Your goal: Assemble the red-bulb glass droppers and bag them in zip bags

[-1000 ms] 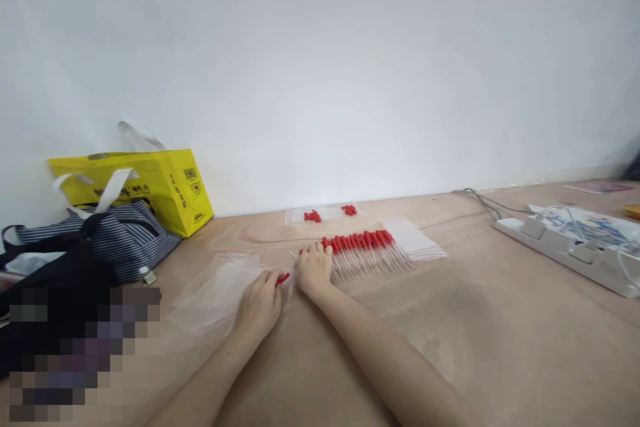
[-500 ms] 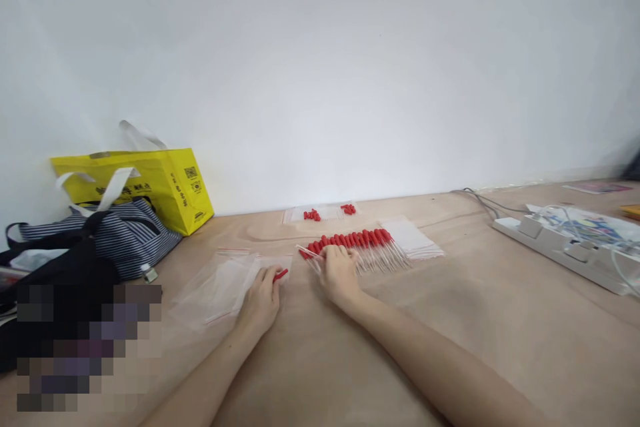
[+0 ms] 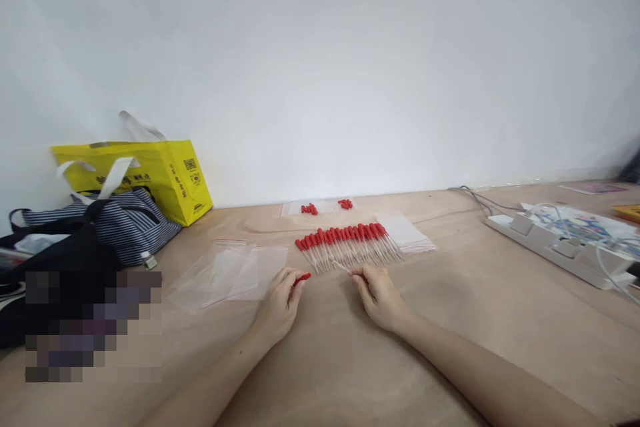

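Observation:
My left hand (image 3: 281,300) pinches a small red rubber bulb (image 3: 303,277), which pokes out past its fingertips. A thin clear tube (image 3: 341,267) is held in the closed fingers of my right hand (image 3: 379,293), its free end pointing up and to the left. The two hands are apart. Just beyond them lies a slanted row of droppers (image 3: 345,237) with red bulbs at the far end and clear stems towards me. Behind the row, several loose red bulbs (image 3: 310,209) rest on a clear bag by the wall.
Clear zip bags (image 3: 235,273) lie left of the row, and more bags (image 3: 410,235) lie at its right end. A yellow bag (image 3: 187,180) and a striped bag (image 3: 131,230) stand at the left. At the right is a white power strip (image 3: 550,257) with cables.
My right hand has drawn back from the row, towards me and to the right, with the tube. My left hand has moved right, off the clear bags, still holding the red bulb.

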A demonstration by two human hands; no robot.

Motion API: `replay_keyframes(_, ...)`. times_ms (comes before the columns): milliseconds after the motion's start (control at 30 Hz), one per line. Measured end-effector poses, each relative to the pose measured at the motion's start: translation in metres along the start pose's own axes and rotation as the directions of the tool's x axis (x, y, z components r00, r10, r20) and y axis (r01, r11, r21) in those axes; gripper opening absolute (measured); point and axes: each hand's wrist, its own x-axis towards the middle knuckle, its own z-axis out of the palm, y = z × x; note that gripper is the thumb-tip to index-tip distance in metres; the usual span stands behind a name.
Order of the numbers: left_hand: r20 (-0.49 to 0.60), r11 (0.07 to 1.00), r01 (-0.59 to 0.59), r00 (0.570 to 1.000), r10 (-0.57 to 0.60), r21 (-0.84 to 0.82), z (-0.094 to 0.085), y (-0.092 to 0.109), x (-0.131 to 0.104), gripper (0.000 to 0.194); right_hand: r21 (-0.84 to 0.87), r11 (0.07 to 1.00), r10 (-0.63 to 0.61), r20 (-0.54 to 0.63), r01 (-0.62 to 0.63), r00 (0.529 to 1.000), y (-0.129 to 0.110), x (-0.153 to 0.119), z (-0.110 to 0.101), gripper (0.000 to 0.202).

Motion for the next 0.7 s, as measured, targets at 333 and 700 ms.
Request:
replay_keyframes(333,0.085,0.998,0.036,0.996,-0.032,-0.051,0.001,0.002,-0.001,0.018,0.009,0.997,-0.075,0.158,0.075,0.985,-0.021,0.0,0.017,0.015)
replay_keyframes(700,0.058,0.996,0.031,0.998,-0.026,-0.088,-0.002,0.003,-0.001,0.019,0.011,0.999,-0.05,0.167,0.048,0.985,-0.023,0.0,0.017,0.018)
